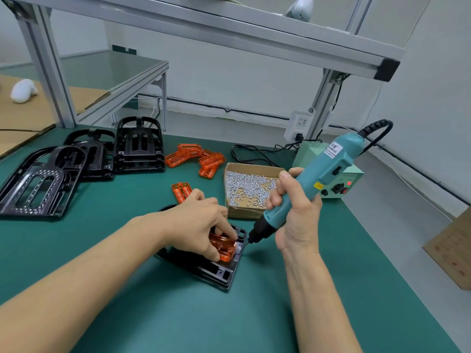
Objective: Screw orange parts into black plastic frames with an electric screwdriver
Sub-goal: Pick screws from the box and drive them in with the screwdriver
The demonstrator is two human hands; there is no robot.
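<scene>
A black plastic frame lies flat on the green mat in front of me. My left hand covers most of it, and its fingers pinch an orange part seated in the frame. My right hand grips a teal electric screwdriver, tilted with its black tip just off the frame's right edge, beside the orange part. Whether a screw sits on the bit is too small to tell.
An open cardboard box of silver screws stands behind the frame. Loose orange parts and one more orange part lie further back. Stacked black frames fill the left. The screwdriver's power supply stands at right.
</scene>
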